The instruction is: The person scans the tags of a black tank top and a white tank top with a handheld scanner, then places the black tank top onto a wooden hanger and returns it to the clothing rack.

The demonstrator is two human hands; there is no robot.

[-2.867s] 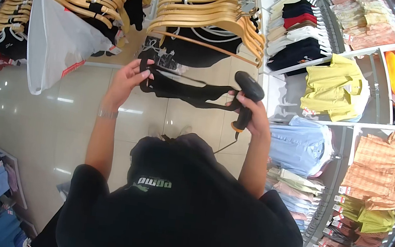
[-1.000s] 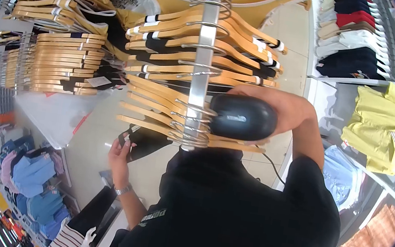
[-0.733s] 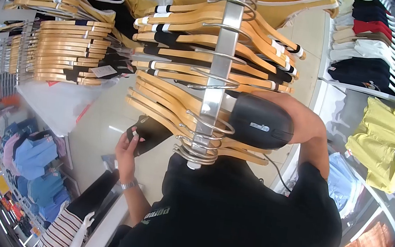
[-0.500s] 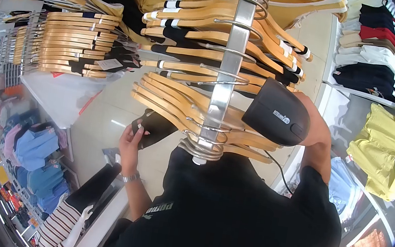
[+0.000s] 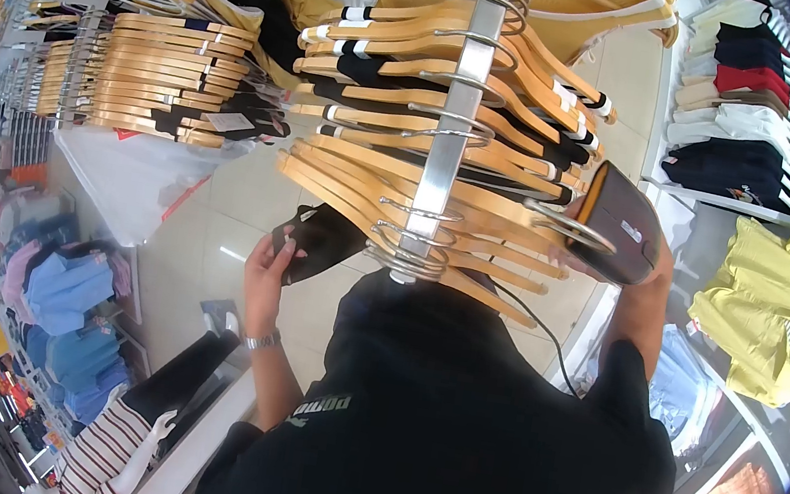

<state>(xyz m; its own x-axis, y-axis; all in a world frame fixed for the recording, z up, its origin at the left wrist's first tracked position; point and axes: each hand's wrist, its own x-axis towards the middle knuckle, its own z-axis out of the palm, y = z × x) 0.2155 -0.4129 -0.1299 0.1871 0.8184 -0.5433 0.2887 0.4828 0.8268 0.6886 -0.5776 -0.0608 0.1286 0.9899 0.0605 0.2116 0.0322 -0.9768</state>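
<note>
My left hand [image 5: 268, 275], with a metal watch on its wrist, pinches a black garment [image 5: 325, 242] left of the rail. My right hand [image 5: 652, 275] is wrapped round a dark handheld scanner [image 5: 625, 227] at the rail's right side; its cable hangs below. Beside the scanner is the metal hook [image 5: 565, 222] of a wooden hanger, off the rail. Whether my right fingers also touch that hanger is unclear. Many wooden hangers [image 5: 364, 182] with dark clothes hang on the metal rail [image 5: 448, 158] between my hands.
More hangers [image 5: 171, 79] hang at the left. Yellow tops hang at the far end. Right, shelves hold a yellow shirt [image 5: 755, 308] and folded clothes. A mannequin in a striped top [image 5: 100, 443] lies low left in view, near stacked blue clothes [image 5: 70, 292].
The scanner has moved right and turned on its side. A hanger hook now shows off the rail beside it. My left hand still holds the black garment, slightly higher in view.
</note>
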